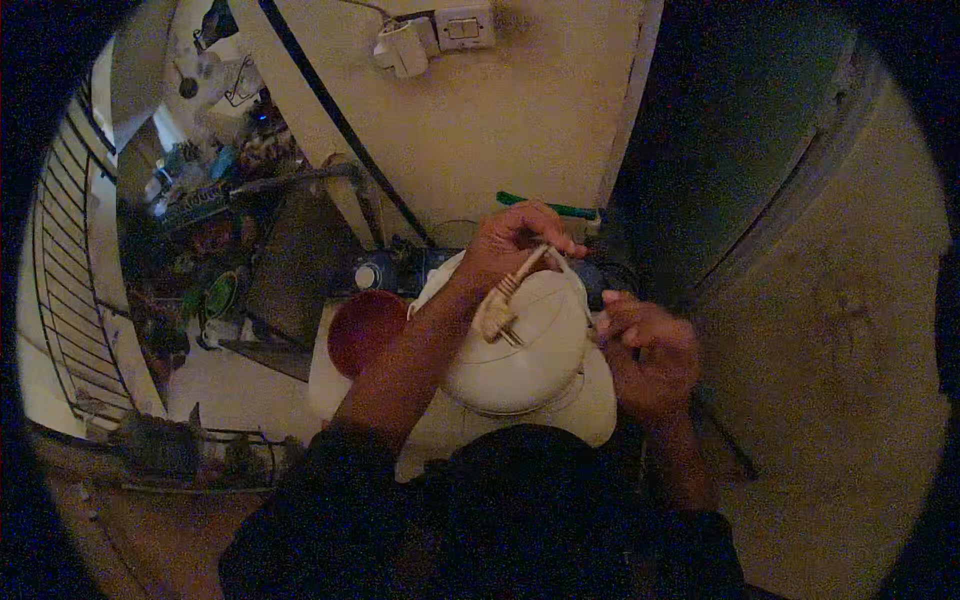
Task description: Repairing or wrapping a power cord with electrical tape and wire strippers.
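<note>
My left hand (505,245) is closed on a pale power cord (565,268) above a rounded white appliance (515,375). The cord's plug (497,315) dangles below that hand, over the white top. At the right side of the appliance, my right hand (650,355) has its fingers curled at the cord, apparently pinching it. A red bowl or tub (360,335) is left of the appliance, partly behind my left forearm. Both stand on a white machine top (595,410) with a dark panel and round knob (368,276) at the back.
A wall socket with a white adapter (402,52) is high on the wall ahead. A green stick-like item (545,208) lies behind the machine. Railings (75,260) and clutter (215,200) fill the left. A dark door (730,150) stands at the right.
</note>
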{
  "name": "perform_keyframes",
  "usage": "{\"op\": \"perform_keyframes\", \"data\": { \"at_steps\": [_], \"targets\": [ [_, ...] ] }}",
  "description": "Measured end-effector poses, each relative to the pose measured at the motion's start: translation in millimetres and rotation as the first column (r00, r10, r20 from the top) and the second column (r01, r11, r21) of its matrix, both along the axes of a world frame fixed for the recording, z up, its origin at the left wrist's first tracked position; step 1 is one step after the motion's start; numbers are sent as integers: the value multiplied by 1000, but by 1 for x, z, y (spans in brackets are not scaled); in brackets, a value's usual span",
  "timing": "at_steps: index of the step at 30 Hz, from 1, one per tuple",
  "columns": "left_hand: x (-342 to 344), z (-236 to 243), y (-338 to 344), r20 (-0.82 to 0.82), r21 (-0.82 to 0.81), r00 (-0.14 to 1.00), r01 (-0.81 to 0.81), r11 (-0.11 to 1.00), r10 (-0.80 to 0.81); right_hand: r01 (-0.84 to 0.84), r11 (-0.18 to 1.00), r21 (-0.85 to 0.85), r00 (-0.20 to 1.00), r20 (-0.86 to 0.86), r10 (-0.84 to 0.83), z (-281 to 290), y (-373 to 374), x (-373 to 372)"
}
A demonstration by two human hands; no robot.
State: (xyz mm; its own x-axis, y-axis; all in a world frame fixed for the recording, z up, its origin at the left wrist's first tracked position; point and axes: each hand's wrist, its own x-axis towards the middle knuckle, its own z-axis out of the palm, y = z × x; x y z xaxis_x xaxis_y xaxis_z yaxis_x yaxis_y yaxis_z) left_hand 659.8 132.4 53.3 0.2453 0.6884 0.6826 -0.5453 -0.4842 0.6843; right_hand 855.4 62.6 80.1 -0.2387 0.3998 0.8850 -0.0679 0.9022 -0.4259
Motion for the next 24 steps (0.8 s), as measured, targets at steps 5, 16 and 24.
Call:
{"op": "perform_keyframes", "data": {
  "at_steps": [5,16,24],
  "targets": [
    [-13,10,5,-84,145,991,-89,985,102,1,995,102,943,331,-35,11,-14,-2],
    [-49,52,-34,-478,-475,822,54,878,-309,-16,999,44,979,203,7,-29,-10,-17],
    [-28,96,-63,-735,-510,649,-335,792,-199,-64,997,32,954,297,52,-60,-6,-37]
  ]
}}
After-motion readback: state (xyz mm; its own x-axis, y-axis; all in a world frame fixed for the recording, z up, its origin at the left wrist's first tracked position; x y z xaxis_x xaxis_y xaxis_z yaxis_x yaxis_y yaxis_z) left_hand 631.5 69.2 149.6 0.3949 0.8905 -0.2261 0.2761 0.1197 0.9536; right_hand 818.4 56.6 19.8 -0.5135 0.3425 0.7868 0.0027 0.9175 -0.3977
